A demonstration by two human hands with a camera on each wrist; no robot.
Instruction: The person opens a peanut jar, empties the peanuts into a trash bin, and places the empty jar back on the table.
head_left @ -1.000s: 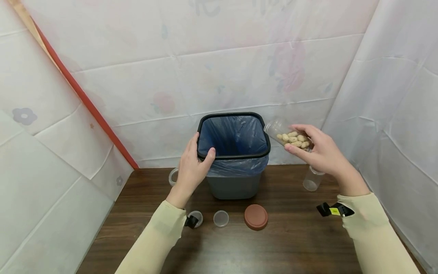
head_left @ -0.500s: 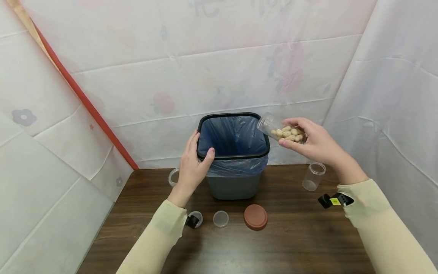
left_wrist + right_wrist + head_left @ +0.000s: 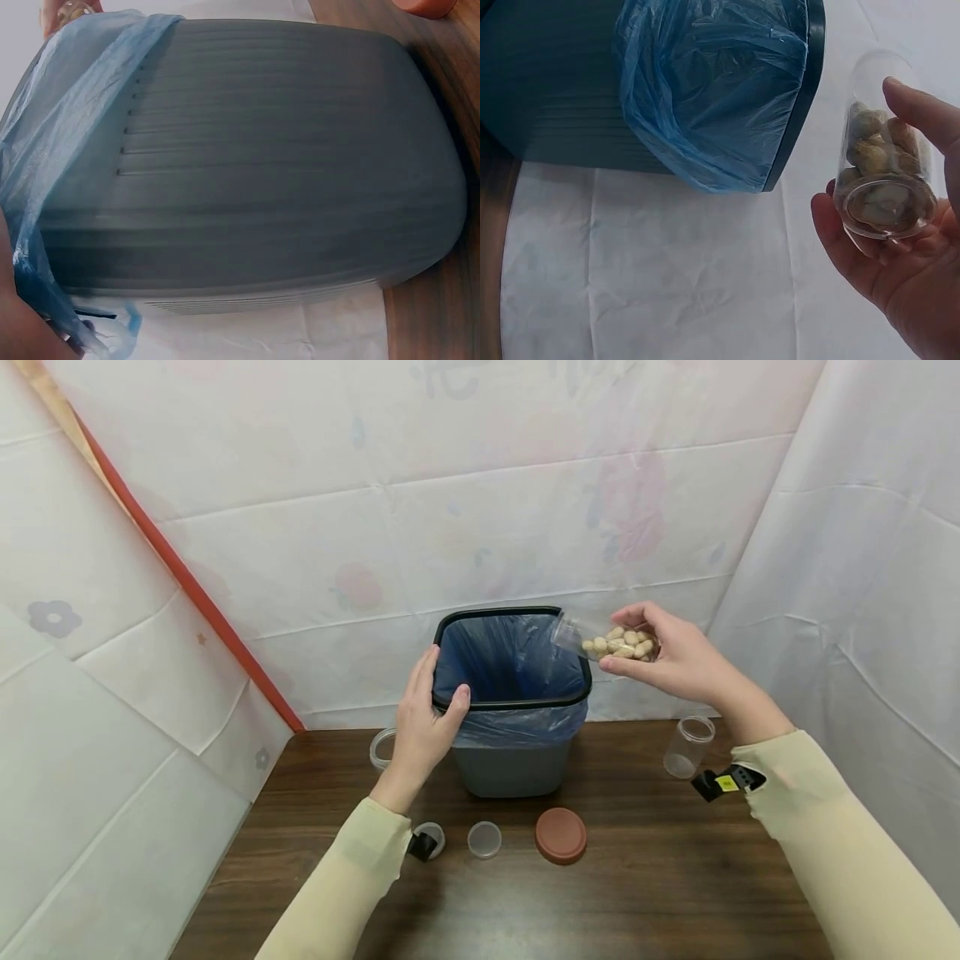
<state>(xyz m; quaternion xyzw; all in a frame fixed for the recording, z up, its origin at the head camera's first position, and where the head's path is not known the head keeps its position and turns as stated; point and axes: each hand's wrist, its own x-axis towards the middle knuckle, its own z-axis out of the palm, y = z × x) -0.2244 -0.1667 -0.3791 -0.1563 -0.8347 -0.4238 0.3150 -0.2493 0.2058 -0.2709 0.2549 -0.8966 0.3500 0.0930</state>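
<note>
My right hand (image 3: 686, 660) grips a clear plastic jar (image 3: 570, 632) partly filled with unshelled peanuts (image 3: 621, 645). The jar lies tilted nearly on its side, its mouth over the right rim of a grey trash bin (image 3: 513, 772). In the right wrist view, the thumb and fingers wrap the jar (image 3: 885, 169), with its base facing the camera. A blue bag (image 3: 517, 656) lines the bin and folds over its black rim. My left hand (image 3: 420, 727) holds the bin's front left corner, thumb at the front rim and fingers along the left side.
A clear jar (image 3: 686, 750) stands on the wooden table (image 3: 645, 877) at the right. Near the front lie a reddish-brown lid (image 3: 561, 835) and a clear lid (image 3: 484, 840). Another round lid (image 3: 435, 835) is partly behind the left wrist strap. A clear round container (image 3: 381, 746) is half hidden left of the bin.
My right hand has carried the jar of peanuts left and slightly up, bringing its mouth over the bin's rim. My left hand has stayed at the bin's corner.
</note>
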